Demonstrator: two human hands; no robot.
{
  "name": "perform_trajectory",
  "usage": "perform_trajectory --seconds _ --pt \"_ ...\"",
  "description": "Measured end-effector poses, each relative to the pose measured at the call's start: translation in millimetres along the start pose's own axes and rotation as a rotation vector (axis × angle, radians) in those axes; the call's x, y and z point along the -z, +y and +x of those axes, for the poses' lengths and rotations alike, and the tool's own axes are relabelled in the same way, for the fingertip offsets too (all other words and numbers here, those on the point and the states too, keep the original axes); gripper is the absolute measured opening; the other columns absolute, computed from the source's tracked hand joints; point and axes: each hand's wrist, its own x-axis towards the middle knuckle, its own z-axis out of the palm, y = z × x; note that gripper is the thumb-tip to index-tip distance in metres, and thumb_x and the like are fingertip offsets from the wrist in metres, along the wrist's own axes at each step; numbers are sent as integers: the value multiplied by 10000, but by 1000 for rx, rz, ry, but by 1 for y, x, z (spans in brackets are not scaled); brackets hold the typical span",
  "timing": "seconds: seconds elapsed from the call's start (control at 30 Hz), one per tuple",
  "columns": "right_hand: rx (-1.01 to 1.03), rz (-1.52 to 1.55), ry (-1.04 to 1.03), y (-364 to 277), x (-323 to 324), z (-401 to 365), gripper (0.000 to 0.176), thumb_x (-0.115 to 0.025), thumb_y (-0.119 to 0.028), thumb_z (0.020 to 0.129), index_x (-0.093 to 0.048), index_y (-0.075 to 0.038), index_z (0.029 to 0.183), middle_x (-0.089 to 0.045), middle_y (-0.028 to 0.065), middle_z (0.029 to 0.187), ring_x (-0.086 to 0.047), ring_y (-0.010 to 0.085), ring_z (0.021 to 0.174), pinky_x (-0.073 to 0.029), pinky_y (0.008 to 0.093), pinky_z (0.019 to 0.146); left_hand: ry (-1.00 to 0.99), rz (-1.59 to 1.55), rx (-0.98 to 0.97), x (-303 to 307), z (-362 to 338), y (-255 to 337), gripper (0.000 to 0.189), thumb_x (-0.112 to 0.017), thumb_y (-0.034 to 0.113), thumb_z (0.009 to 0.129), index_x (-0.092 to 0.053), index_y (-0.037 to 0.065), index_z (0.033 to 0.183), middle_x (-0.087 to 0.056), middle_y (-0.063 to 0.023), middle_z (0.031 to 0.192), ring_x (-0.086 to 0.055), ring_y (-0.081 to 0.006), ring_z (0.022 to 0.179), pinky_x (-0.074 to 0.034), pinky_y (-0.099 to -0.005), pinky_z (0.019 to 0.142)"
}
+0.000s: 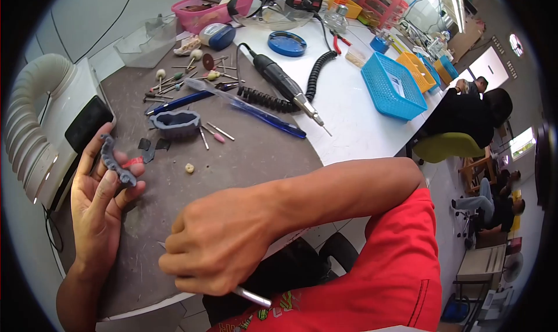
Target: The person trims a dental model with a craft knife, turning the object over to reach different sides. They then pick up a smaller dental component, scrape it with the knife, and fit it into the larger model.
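My left hand (pixel 100 201) holds a curved grey dental piece (pixel 115 162) between thumb and fingers, at the left of the mat. A strip of red material (pixel 133 162) shows by its fingers. My right hand (pixel 206 242) is closed around a slim metal tool (pixel 253 297); its silver end sticks out below the hand, and a thin tip shows at the hand's left. Between the hands and farther back lies a small tooth-like piece (pixel 189 168). Beyond it sit a hollow grey dental model (pixel 175 123) and a pink-tipped bur (pixel 218 138).
A handpiece (pixel 285 83) with coiled cord, pens and several burs lie beyond the hands. A white hose unit (pixel 35 117) stands left. Behind are a pink basket (pixel 212 17), a blue dish (pixel 287 43) and a blue basket (pixel 395 88). People sit at the far right.
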Motion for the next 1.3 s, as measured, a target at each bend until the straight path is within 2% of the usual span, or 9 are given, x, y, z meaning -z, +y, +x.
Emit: perform_trajectory --seconds 0.27,0.37,0.47,0.53,0.63,0.8,0.9,0.97,1.3 --pt "-281 101 350 11 8 0 372 -652 -457 905 -629 -94 826 -536 60 727 -583 232 540 -465 353 457 0 -26 -5 3 -1 -2 631 -620 137 960 -282 0 1475 -560 -53 1118 -623 -158 1092 -570 -300 910" --pt "-432 220 533 16 12 2 173 -768 -272 827 -718 -114 873 -639 91 793 -654 276 650 -505 365 549 -33 -24 -22 5 -3 -3 626 -633 124 946 -296 -5 1459 -570 -68 1121 -614 -154 1095 -537 -296 946" --pt "-504 237 566 24 13 -1 250 -795 -273 824 -707 -122 1002 -647 62 831 -656 199 640 -497 309 533 -40 -51 -20 6 -2 -4 640 -645 117 929 -299 -12 1452 -587 -92 1159 -605 -160 1114 -502 -303 981" --pt "-540 220 576 25 16 2 231 -812 -162 808 -703 -85 996 -661 53 842 -664 147 660 -506 280 559 4 -105 -59 0 -4 -5 637 -637 123 937 -289 -11 1453 -600 -98 1177 -607 -159 1115 -502 -309 972" --pt "-799 415 738 26 15 7 142 -784 -57 760 -696 -38 870 -682 89 842 -669 203 714 -538 316 635 -30 -41 -4 12 -1 -7 653 -648 180 946 -288 5 1461 -596 -84 1217 -608 -139 1119 -516 -285 931" --pt "-655 272 752 35 11 0 126 -758 -13 789 -711 -32 904 -680 91 839 -663 177 742 -526 292 616 -62 -56 17 15 -2 -6 649 -645 170 957 -277 -3 1463 -638 -69 1144 -638 -122 1050 -524 -274 907" --pt "-748 304 708 31 16 0 110 -751 -26 815 -694 -13 908 -687 92 801 -673 154 730 -524 284 616 -38 -30 11 15 -1 -7 643 -640 180 964 -281 -2 1465 -644 -63 1125 -642 -113 1031 -527 -262 889" --pt "-896 617 699 27 19 3 138 -701 -77 912 -652 16 1003 -687 56 837 -661 82 781 -533 212 686 -23 -24 -9 16 -1 -9 642 -640 203 967 -290 -4 1463 -647 -68 1120 -649 -113 1020 -532 -261 881" --pt "-958 729 753 35 14 0 130 -663 -56 936 -597 16 1022 -681 50 873 -662 79 805 -537 220 729 -61 -40 29 9 2 -4 613 -614 176 965 -305 -28 1454 -618 -109 1227 -633 -144 1111 -519 -284 939"
